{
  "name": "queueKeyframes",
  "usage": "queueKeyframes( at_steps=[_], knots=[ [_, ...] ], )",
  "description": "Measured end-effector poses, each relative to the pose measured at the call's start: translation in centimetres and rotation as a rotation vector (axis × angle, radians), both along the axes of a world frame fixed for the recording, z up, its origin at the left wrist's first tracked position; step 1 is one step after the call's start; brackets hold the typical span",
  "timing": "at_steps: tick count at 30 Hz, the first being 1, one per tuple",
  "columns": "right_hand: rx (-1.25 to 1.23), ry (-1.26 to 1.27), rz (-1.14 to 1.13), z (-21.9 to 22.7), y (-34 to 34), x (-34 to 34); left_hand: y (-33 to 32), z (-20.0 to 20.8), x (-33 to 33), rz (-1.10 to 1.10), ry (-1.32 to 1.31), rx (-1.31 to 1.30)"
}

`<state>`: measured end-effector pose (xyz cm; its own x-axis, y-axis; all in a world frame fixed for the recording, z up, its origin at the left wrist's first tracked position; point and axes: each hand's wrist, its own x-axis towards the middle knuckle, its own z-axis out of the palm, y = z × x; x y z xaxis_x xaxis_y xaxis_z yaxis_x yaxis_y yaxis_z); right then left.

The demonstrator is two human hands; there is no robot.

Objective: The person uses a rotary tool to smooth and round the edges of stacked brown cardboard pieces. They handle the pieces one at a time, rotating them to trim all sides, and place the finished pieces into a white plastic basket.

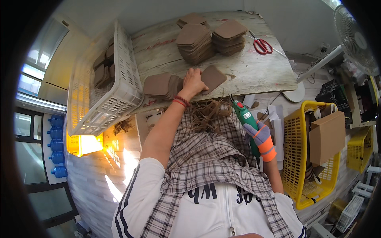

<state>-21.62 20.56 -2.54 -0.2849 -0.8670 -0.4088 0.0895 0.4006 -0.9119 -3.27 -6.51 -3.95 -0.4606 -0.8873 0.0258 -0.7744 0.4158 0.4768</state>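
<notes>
My bare left hand (193, 84), with a red beaded bracelet at the wrist, is closed at the left edge of a single brown rounded-corner pad (214, 79) near the table's front edge. Just left of it, a leaning stack of like pads (160, 85) partly disappears behind the hand. My right hand (260, 137), in a grey and orange glove, wraps round a green handheld power tool (242, 112) with a red button. Its dark pointed tip is up beside the table edge, apart from the pad. Thin brown trimmings (208, 115) lie heaped on my checked apron (210, 152).
Taller pad stacks (194, 41) stand farther back on the worn table (262, 73), with red-handled scissors (262, 46) to their right. A white crate (129, 59) holding pads is at the left. A yellow crate (293, 158) with cardboard and a fan (355, 39) stand at the right.
</notes>
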Motion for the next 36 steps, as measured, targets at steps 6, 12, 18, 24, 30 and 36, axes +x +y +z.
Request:
queueKeyframes(
  at_steps=[6,12,18,24,30,36],
  knots=[
    [-0.021,0.068,-0.019,-0.9,-0.7,0.5,3.8,-2.4,0.6,0.131,0.416,-0.141],
    [-0.09,-0.044,-0.074,-0.4,-1.8,0.8,5.8,-2.4,-1.4,0.304,1.372,0.347],
    [-0.076,0.023,-0.128,1.5,-2.9,2.3,5.9,-0.2,-1.7,0.335,1.864,0.867],
    [-0.08,0.004,-0.101,1.7,-3.0,2.9,6.7,0.6,-2.4,0.301,1.958,0.946],
    [-0.096,-0.026,-0.121,2.4,-3.0,3.3,7.3,-0.4,-3.2,0.255,1.966,0.984],
    [-0.112,-0.026,-0.148,2.5,-3.4,3.1,8.8,-0.4,-3.4,0.191,1.893,1.03]
  ],
)
